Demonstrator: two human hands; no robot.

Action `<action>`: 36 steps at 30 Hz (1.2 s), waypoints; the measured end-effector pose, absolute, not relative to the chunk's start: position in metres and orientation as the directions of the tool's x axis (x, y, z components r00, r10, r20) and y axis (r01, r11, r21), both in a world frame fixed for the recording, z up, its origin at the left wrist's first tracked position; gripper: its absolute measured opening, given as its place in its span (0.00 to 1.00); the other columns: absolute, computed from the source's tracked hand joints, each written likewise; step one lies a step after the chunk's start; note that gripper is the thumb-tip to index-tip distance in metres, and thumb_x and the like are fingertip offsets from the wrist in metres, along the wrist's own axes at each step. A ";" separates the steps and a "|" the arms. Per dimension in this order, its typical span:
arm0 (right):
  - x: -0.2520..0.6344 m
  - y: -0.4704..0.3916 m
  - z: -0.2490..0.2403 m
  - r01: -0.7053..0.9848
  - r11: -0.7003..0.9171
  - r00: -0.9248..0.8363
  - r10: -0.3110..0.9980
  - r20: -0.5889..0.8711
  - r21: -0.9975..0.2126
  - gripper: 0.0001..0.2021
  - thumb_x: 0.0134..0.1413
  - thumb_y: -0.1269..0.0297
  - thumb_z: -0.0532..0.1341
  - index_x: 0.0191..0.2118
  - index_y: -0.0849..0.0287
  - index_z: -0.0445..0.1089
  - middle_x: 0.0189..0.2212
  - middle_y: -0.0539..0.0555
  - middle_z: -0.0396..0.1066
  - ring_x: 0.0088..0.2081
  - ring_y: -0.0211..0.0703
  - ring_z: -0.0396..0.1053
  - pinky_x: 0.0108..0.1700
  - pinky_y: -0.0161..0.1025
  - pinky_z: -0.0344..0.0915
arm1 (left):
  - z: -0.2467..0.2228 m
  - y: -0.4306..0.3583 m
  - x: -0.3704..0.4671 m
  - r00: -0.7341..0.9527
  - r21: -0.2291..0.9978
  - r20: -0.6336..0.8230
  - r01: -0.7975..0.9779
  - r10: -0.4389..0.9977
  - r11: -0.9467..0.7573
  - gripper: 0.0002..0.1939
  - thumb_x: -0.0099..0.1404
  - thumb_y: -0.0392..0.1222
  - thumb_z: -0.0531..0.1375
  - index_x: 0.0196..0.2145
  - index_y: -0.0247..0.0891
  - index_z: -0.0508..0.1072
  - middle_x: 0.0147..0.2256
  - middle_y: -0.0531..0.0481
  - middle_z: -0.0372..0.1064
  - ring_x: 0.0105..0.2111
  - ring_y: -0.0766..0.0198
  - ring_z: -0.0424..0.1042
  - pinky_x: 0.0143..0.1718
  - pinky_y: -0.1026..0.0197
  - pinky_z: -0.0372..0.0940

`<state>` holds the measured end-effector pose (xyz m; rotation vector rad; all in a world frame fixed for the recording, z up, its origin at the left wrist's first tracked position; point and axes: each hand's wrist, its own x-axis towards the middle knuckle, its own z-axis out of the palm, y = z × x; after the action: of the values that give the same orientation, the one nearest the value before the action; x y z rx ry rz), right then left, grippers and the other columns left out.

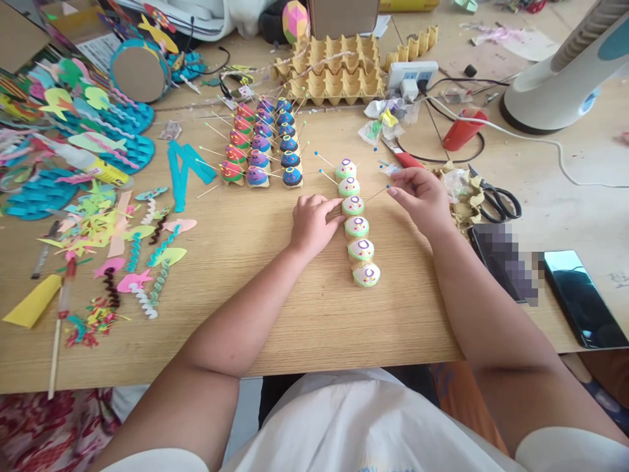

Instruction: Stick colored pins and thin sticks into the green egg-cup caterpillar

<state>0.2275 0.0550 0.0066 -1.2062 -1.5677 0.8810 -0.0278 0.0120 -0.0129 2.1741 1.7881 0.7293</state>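
Note:
A strip of white egg-carton cups (357,226) with green rims, purple rings and small coloured dots runs down the table in front of me. My left hand (317,226) grips it from the left, thumb and forefinger against the third cup from the far end. My right hand (422,200), on the other side, pinches a thin stick (377,193) near its blue tip, and the stick slants toward that same third cup. Blue-tipped sticks (324,158) jut out leftward from the two farthest cups. Whether the held stick enters the cup is too small to tell.
Rows of red, purple and blue cups (259,141) bristling with sticks stand at back left. Paper fish and scraps (142,262) cover the left side. On the right are black-handled scissors (501,203), a red cup (462,130), a phone (584,298) and a power strip (415,73) with cables.

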 end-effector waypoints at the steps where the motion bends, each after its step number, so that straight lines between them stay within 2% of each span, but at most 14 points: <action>1: 0.231 0.055 0.007 0.308 0.273 -0.080 0.962 0.261 -0.911 0.28 0.47 0.36 0.73 0.45 0.51 0.77 0.36 0.53 0.72 0.33 0.42 0.64 0.34 0.42 0.64 | -0.013 0.012 -0.028 0.131 0.478 0.227 0.849 0.965 -0.227 0.19 0.69 0.47 0.65 0.57 0.50 0.80 0.46 0.44 0.75 0.52 0.47 0.65 0.58 0.46 0.62; 8: 0.231 0.055 0.010 0.416 0.344 -0.103 0.938 0.332 -0.842 0.14 0.54 0.50 0.73 0.42 0.51 0.82 0.34 0.54 0.72 0.35 0.45 0.67 0.39 0.47 0.68 | -0.011 0.011 -0.027 0.125 0.480 0.231 0.848 0.965 -0.224 0.19 0.69 0.47 0.66 0.56 0.50 0.80 0.46 0.44 0.76 0.52 0.47 0.65 0.57 0.46 0.63; 13: 0.227 0.054 0.011 0.427 0.368 -0.109 0.928 0.358 -0.826 0.09 0.58 0.56 0.71 0.41 0.51 0.83 0.34 0.54 0.72 0.36 0.46 0.69 0.41 0.49 0.68 | -0.011 0.011 -0.027 0.129 0.479 0.230 0.848 0.964 -0.228 0.19 0.69 0.47 0.65 0.57 0.50 0.80 0.46 0.44 0.75 0.52 0.47 0.65 0.58 0.46 0.62; 24: 0.228 0.059 0.002 0.400 0.473 -0.129 0.877 0.463 -0.785 0.04 0.58 0.60 0.71 0.38 0.52 0.83 0.33 0.53 0.75 0.34 0.42 0.70 0.42 0.47 0.74 | -0.013 0.012 -0.027 0.130 0.469 0.251 0.850 0.959 -0.238 0.19 0.69 0.47 0.66 0.56 0.49 0.80 0.46 0.45 0.76 0.51 0.48 0.66 0.57 0.46 0.63; 36: 0.225 0.057 0.005 0.342 0.450 -0.106 0.891 0.442 -0.825 0.03 0.57 0.61 0.72 0.33 0.52 0.81 0.32 0.53 0.76 0.34 0.44 0.71 0.43 0.50 0.74 | -0.019 0.014 -0.028 0.128 0.476 0.306 0.838 0.943 -0.268 0.18 0.67 0.46 0.67 0.54 0.49 0.81 0.44 0.45 0.76 0.50 0.48 0.66 0.55 0.47 0.64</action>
<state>0.2248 0.0570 0.0051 -1.0800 -1.6718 0.6672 -0.0279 0.0135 -0.0185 2.2102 1.7733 0.8333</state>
